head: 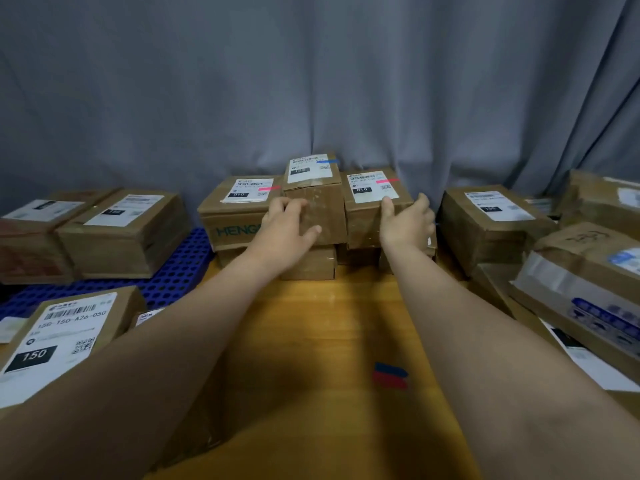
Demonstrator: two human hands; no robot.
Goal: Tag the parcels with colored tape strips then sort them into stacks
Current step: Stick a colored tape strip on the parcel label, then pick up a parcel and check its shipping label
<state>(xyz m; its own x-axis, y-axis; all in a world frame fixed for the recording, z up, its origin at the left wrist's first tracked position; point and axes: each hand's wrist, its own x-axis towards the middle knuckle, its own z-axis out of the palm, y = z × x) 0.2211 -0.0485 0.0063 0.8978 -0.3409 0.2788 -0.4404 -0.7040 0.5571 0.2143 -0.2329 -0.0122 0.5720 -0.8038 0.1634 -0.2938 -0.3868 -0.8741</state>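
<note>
**Site:** wooden table (311, 323), grey curtain (311, 81) behind. Both arms reach fwd to a cluster of 3 tagged parcels at the table's far edge.

**L hand** (287, 223): on the blue-tag parcel (313, 192), centre of cluster, label 122. A blue strip (328, 161) lies across the label's top corner. Fingers are bent round the box's left front edge and the thumb is spread flat on the front face, so it is grasping the box.

**R hand** (407, 220): on the 010 parcel (367, 220), just right of centre, which carries a pink strip (387, 181) at the label edge. Thumb is on the top front edge and fingers are wrapped round the right side, so it is grasping the box.

**Positions:**
- The blue-tag parcel stands higher than its 2 neighbours, touches both, and sits on a lower box (308, 263).
- The HENG parcel (235, 230) is on the left of the cluster, also marked 010, with its own pink tag (269, 188).

**Other items:**
- 2 spare strips (390, 375), 1 blue and 1 red, lie on the table beside the right forearm.
- Near left is a 150 parcel (59, 337) with no strip visible.
- Far left are 2 parcels (121, 230) on a blue perforated pallet (180, 265).
- On the right is a boxed parcel (491, 220). Its label is too blurred to read.
- Beyond it is a loose pile (588, 271) of wrapped pkgs.
</note>
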